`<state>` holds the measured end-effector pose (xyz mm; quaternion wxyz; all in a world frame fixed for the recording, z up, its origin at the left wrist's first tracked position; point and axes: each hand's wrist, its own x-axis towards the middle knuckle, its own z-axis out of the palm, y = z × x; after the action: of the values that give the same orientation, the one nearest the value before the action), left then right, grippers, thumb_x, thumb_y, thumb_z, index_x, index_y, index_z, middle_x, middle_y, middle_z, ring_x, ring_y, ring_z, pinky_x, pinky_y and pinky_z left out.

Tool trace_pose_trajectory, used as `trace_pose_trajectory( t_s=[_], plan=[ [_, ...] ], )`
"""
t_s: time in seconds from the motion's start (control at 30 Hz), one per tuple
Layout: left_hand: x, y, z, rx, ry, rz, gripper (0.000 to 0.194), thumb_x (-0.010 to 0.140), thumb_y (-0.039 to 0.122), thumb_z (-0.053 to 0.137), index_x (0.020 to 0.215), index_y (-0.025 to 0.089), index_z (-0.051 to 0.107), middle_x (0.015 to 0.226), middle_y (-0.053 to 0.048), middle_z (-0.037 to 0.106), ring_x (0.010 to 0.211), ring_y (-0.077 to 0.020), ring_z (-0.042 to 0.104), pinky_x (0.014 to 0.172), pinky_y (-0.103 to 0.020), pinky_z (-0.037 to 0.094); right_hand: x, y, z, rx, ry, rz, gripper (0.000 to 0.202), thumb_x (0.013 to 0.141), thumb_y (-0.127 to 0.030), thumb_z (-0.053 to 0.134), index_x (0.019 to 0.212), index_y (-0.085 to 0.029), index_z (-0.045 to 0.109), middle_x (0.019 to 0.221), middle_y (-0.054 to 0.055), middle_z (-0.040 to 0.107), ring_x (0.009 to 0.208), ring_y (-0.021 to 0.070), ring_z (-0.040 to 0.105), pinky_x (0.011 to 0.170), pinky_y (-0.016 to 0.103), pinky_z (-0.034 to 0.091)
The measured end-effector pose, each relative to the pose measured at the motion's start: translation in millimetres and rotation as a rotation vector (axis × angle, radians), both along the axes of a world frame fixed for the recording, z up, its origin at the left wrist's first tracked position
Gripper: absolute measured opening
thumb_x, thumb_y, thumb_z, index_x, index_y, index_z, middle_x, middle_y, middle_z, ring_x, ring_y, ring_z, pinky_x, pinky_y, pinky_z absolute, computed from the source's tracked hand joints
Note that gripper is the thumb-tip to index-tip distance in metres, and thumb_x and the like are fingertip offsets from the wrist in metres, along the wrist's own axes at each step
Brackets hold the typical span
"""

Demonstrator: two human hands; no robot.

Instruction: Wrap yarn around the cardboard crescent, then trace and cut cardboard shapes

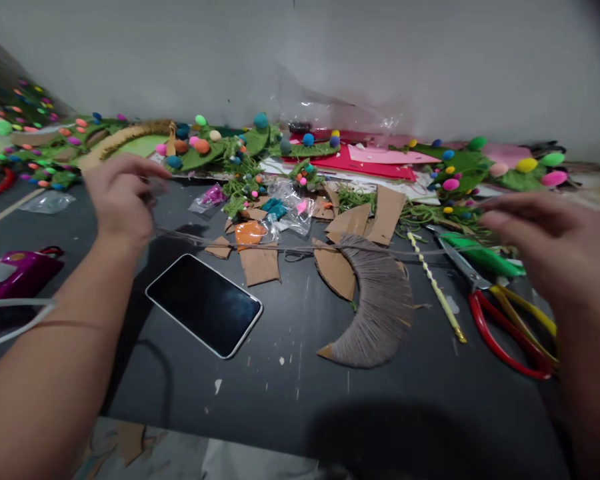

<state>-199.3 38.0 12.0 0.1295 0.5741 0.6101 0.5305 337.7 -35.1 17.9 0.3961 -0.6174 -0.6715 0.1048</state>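
Two bare hands reach over a dark worktop (240, 407), well apart: the left hand (123, 200) left of centre, fingers curled, and the right hand (555, 247) at the right edge. Blur hides whether their fingertips are clamped on the thin grey yarn (300, 247) stretched nearly straight between them. If either side slackened, the yarn could sag and snag on ragged cardboard pieces (260, 263) or the scissors (479, 283) at right; uneven tension could twist the strands.

Right of centre, a crescent (383, 307) lies flat, bound in close rows of grey-brown yarn fanning across its curve. Its lower tip shows bare brown card, and a loose wisp sticks out at right. The stretched strands cross its upper end; contact is unclear. Left of it lies a dark-screened phone (205, 305). Farther back, green leaf shapes (200, 157) carry bright balls before a pale wall (205, 60).
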Motion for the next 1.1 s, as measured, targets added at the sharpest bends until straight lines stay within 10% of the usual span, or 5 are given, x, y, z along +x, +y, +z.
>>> trace_pose_trajectory(
  t_s=[0.2, 0.4, 0.83, 1.1],
  plan=[
    [41.0, -30.7, 6.6, -0.261, 0.592, -0.574, 0.033, 0.081, 0.051, 0.076, 0.095, 0.020, 0.077, 0.092, -0.002, 0.075, 0.080, -0.0171, 0.063, 0.069, -0.030, 0.046, -27.8, -0.4, -11.6, -0.164, -0.548, 0.398, 0.047, 0.091, -0.047, 0.062, 0.125, -0.017, 0.072, 0.120, 0.014, 0.071, 0.101, 0.0326, 0.068, 0.084, 0.047, 0.054],
    [51.7, -29.4, -6.3, -0.276, 0.731, -0.728, 0.042, 0.084, 0.063, 0.075, 0.111, 0.031, 0.076, 0.102, -0.001, 0.072, 0.088, -0.0186, 0.066, 0.075, -0.030, 0.049, -29.4, 7.2, -20.4, -0.178, -0.531, 0.416, 0.030, 0.100, -0.042, 0.055, 0.102, -0.020, 0.076, 0.101, 0.009, 0.071, 0.092, 0.0260, 0.067, 0.082, 0.040, 0.049],
    [66.9, -30.7, -20.1, -0.278, 0.772, -0.779, 0.025, 0.103, 0.035, 0.046, 0.096, 0.023, 0.066, 0.106, -0.004, 0.063, 0.097, -0.0194, 0.063, 0.085, -0.032, 0.047, -44.0, 6.7, -16.0, -0.297, 0.572, 0.058, 0.028, 0.089, -0.049, 0.065, 0.087, -0.022, 0.055, 0.085, 0.005, 0.063, 0.065, 0.0149, 0.051, 0.061, 0.029, 0.037],
    [70.1, -32.1, -23.4, -0.362, 0.815, -0.619, 0.014, 0.098, 0.028, 0.041, 0.094, 0.023, 0.054, 0.108, -0.006, 0.064, 0.093, -0.0216, 0.063, 0.077, -0.034, 0.044, -28.1, 8.5, 7.7, -0.220, 1.052, 0.094, 0.055, 0.065, -0.036, 0.094, 0.067, -0.023, 0.042, 0.060, -0.006, 0.021, 0.055, 0.0112, 0.019, 0.050, 0.027, 0.023]
  ],
)
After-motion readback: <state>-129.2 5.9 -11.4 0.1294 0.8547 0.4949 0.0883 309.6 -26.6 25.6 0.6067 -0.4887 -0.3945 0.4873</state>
